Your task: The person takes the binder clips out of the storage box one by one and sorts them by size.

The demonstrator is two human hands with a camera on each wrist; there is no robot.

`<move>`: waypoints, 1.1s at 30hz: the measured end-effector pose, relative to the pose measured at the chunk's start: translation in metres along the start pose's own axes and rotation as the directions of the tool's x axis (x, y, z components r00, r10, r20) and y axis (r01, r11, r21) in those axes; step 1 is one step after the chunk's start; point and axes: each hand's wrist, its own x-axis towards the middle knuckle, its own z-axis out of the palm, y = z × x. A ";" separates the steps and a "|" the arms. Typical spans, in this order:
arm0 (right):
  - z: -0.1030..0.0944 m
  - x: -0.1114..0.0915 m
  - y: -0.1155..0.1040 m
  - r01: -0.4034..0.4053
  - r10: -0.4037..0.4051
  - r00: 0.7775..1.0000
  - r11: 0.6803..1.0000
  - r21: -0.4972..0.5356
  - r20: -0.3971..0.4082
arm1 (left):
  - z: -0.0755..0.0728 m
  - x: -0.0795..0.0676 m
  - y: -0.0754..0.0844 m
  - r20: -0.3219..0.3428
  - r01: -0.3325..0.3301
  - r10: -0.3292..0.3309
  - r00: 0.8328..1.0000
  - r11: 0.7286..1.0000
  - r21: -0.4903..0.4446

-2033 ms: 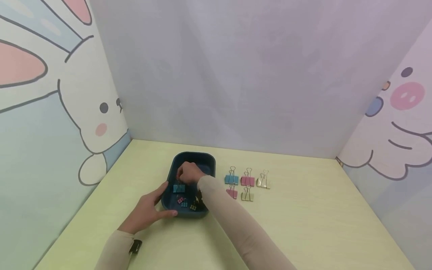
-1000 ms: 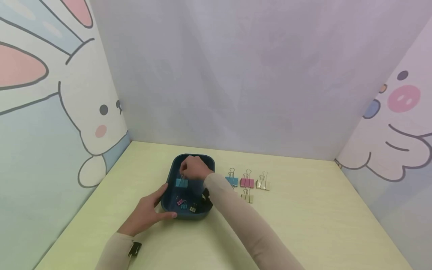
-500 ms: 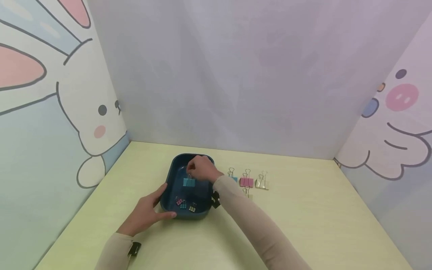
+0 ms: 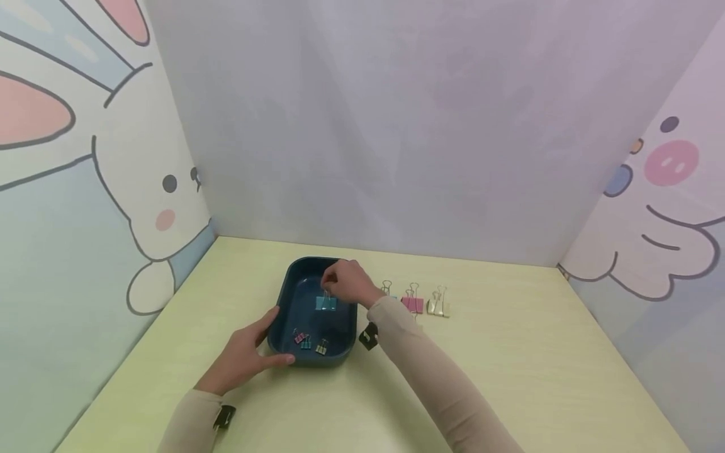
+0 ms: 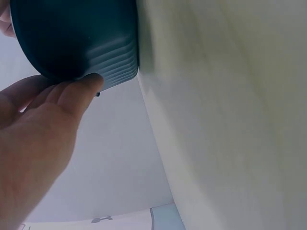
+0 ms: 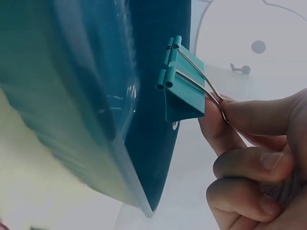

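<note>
A dark blue rectangular tray [image 4: 303, 308] stands on the table. My left hand [image 4: 240, 355] rests against its near left corner, fingers extended along the side and thumb on the front wall. Inside the tray's right part, my right hand [image 4: 351, 281] pinches the wire handles of a large blue binder clip [image 4: 325, 303]. The right wrist view shows that blue clip [image 6: 184, 88] hanging from thumb and finger, beside the tray wall. At the tray's near end lie small binder clips: pink [image 4: 299, 337], blue [image 4: 306, 342] and pale yellow [image 4: 322, 347].
Right of the tray stand larger binder clips: a blue one [image 4: 387, 290] partly behind my right hand, a pink one [image 4: 413, 304] and a pale yellow one [image 4: 438, 306]. My right forearm covers most of the row nearer me. A wall [image 4: 385, 157] closes off the back.
My right hand has moved rightward across the tray, carrying the large blue binder clip from the left side towards the right wall. My left hand stays at the tray's corner.
</note>
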 end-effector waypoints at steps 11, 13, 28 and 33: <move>-0.003 -0.011 0.008 -0.003 0.003 1.000 0.999 -0.038 -0.018 | 0.000 0.000 0.001 0.002 0.005 -0.005 1.000 1.000 0.005; -0.004 -0.013 0.010 -0.009 0.008 1.000 0.999 -0.039 -0.025 | 0.000 0.000 0.001 0.004 0.003 -0.003 1.000 1.000 0.005; -0.016 -0.029 0.029 -0.027 0.031 0.996 0.998 0.054 -0.086 | 0.000 0.000 0.001 0.000 -0.018 0.018 1.000 1.000 0.007; -0.023 -0.035 0.036 -0.024 0.030 0.993 0.998 0.053 -0.111 | 0.000 -0.001 0.000 -0.001 -0.035 0.035 0.999 0.999 0.005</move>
